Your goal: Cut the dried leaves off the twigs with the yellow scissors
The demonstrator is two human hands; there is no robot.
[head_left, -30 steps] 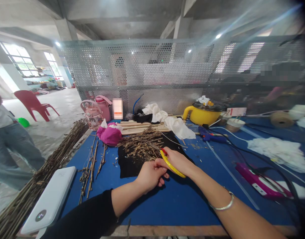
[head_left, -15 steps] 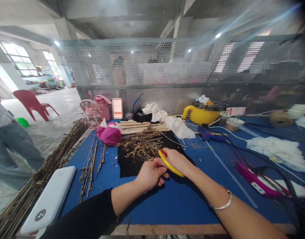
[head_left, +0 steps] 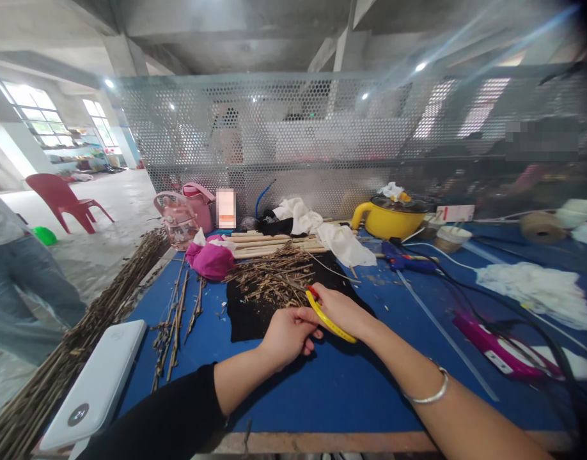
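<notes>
My right hand (head_left: 339, 305) is closed around yellow-handled pruning shears (head_left: 339, 332) with a bit of red near the thumb. Their front end points at a heap of dry twigs (head_left: 269, 278) and is hard to make out against it. My left hand (head_left: 288, 332) is just left of the right one, its fingers curled into a pinch and the hands nearly touching. What lies between those fingers is hidden. Under the heap spreads a black cloth (head_left: 250, 327) on the blue tabletop (head_left: 284, 409).
Longer twigs (head_left: 173, 319) and a white power bank (head_left: 94, 383) lie left, with a stalk bundle (head_left: 77, 348) beyond. Behind are a purple cloth bundle (head_left: 211, 259), peeled sticks (head_left: 259, 245) and a yellow pot (head_left: 394, 222). A blue glue gun (head_left: 408, 260) and corded magenta device (head_left: 495, 348) are right.
The yellow handle and my right hand have shifted very slightly. My left hand keeps its pinch in nearly the same place.
</notes>
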